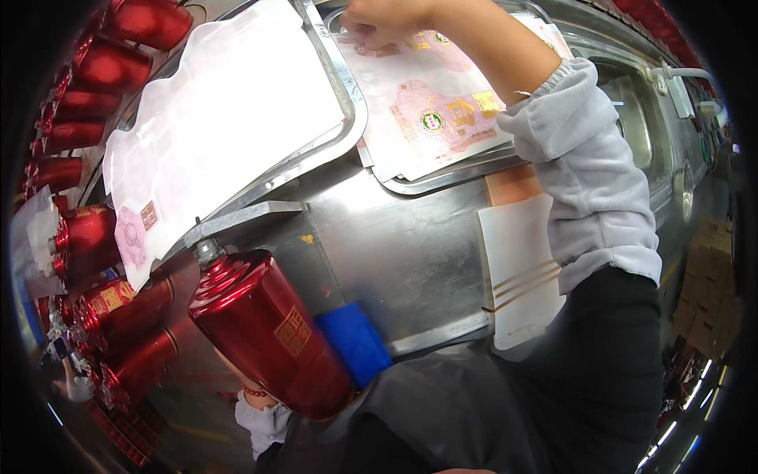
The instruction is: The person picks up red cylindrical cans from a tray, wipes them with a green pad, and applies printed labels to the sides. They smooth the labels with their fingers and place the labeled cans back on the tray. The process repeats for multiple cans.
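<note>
A glossy red bottle [260,332] with a clear threaded neck and a small gold square print tilts in front of me. My left hand [228,364] is behind it, supporting it; most of the fingers are hidden, and a red bead bracelet shows at the wrist. At the top edge my right hand [385,23] reaches over printed decal sheets [432,121] with pink, gold and green marks. Its fingers curl down at the sheets' far end; whether they grip anything is not clear. These sheets lie in a metal tray [408,188].
Large white sheets [225,118] overhang a second metal tray [355,106] on the left. More red bottles [112,65] line the left side. A blue cloth [354,343] and a white board [521,266] lie by the steel table's [408,255] near edge. A sink [642,124] is at right.
</note>
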`<state>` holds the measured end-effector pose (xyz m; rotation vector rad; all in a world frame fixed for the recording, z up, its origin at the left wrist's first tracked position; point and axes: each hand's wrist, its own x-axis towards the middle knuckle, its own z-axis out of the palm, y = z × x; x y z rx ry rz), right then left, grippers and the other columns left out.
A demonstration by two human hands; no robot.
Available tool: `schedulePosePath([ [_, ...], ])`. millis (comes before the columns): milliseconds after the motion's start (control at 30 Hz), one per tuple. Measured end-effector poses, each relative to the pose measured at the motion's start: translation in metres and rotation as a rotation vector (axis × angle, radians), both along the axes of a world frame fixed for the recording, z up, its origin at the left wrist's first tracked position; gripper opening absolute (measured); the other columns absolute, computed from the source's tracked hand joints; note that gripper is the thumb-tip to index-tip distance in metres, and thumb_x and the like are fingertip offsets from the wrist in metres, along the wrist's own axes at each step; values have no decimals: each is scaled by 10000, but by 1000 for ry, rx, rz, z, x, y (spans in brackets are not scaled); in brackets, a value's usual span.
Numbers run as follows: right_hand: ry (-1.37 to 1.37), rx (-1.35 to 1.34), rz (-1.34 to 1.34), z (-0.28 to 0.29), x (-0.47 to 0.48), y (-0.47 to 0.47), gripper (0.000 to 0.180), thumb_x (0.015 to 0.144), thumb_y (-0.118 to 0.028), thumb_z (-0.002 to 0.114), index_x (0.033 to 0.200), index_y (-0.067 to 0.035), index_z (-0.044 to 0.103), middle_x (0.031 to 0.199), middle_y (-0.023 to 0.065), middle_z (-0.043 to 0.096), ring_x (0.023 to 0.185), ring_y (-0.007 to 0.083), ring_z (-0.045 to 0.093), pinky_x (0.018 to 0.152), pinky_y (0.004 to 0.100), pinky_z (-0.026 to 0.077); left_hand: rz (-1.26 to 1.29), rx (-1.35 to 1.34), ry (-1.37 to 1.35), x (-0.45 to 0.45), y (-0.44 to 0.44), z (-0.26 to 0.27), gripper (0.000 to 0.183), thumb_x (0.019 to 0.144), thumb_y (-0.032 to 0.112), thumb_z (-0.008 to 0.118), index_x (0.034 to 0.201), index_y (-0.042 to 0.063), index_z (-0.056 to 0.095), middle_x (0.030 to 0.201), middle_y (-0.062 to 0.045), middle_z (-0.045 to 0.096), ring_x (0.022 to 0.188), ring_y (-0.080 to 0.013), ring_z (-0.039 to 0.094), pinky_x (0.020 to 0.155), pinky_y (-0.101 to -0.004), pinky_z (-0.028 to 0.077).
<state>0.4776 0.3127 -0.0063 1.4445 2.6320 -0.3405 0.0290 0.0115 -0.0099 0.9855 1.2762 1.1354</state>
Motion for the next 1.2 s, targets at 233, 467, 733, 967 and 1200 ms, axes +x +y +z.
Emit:
schedulePosePath([
  [233, 80, -120, -124, 20, -8, -13, 150, 878, -157, 611, 809, -72, 714, 632, 100, 684, 660, 278, 711, 645, 416, 561, 14, -45, 35, -10, -26, 14, 288, 1055, 146, 527, 1264, -37, 602, 1174, -126, 698, 987, -217, 695, 880, -337, 573],
  [467, 183, -158, -190, 26, -9, -23, 130, 852, -52, 608, 949, -27, 691, 792, 121, 727, 681, 266, 720, 663, 398, 571, 9, -91, 76, -17, -48, 29, 289, 1056, 142, 522, 1268, -38, 601, 1183, -129, 694, 1004, -216, 689, 896, -340, 564],
  [733, 144, -88, -32, 13, -5, -10, 156, 807, -27, 614, 939, -30, 698, 851, 123, 735, 826, 299, 717, 753, 426, 556, 8, -96, 109, -21, -59, 35, 291, 1058, 137, 516, 1273, -40, 600, 1194, -132, 689, 1023, -216, 682, 914, -343, 554],
  [967, 171, -53, -101, 31, -2, -28, 154, 802, -37, 616, 933, -32, 697, 824, 151, 715, 804, 327, 700, 748, 447, 541, 4, -93, 111, -20, -59, 36, 293, 1060, 133, 511, 1278, -42, 599, 1204, -134, 684, 1040, -215, 676, 929, -346, 546],
  [1200, 318, 31, -131, 77, 22, -69, 82, 819, -36, 599, 883, -5, 642, 807, 173, 686, 783, 320, 673, 708, 418, 526, -13, -79, 105, -13, -51, 34, 295, 1062, 129, 506, 1282, -44, 598, 1213, -137, 680, 1056, -214, 670, 945, -348, 538],
])
